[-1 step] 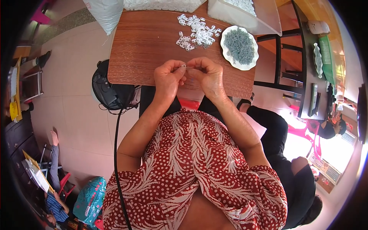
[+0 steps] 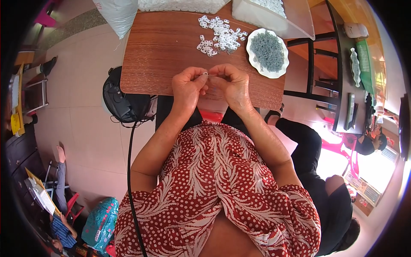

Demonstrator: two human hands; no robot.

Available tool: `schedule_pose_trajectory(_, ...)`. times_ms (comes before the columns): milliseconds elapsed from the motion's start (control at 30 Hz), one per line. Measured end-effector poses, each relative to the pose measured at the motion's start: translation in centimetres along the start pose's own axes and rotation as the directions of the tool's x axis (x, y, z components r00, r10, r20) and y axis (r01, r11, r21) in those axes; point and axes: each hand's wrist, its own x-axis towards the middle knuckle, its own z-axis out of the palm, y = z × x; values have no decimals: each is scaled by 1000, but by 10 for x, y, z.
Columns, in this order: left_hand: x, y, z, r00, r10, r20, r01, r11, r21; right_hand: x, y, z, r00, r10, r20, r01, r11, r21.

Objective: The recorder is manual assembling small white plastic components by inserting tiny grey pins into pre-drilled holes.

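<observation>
Over the table's near edge, my left hand pinches a small white plastic piece between thumb and fingertips. My right hand meets it there, its thumb and forefinger closed on a thin grey metal pin, mostly hidden by the fingers. Beyond the hands lies a loose pile of small white plastic pieces with holes. To its right a white scalloped plate holds a heap of small thin grey metal parts.
The brown wooden table carries a clear plastic bin of white pieces at the far right. A white sack hangs at the far left corner. A black bag lies left of the table. Someone in black sits close on my right.
</observation>
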Motion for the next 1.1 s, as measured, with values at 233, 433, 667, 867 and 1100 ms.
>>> schedule_pose_trajectory(233,-3,1,2,999,-40,7,41,999,-14,-2,13,0,986,-161,-34,148,957,-249)
schedule_pose_trajectory(433,-4,-8,4,999,-22,-48,23,1000,7,-1,25,12,958,-275,-75,232,906,-354)
schedule_pose_trajectory(667,0,-16,3,992,20,-128,-15,999,38,3,23,16,966,-257,-21,219,861,-460)
schedule_pose_trajectory(867,13,-11,-8,998,-24,-56,18,995,-101,17,15,14,976,-218,24,207,880,-427)
schedule_pose_trajectory(1100,24,8,-27,994,-113,10,112,964,-242,71,27,-21,958,-244,-154,158,891,-426)
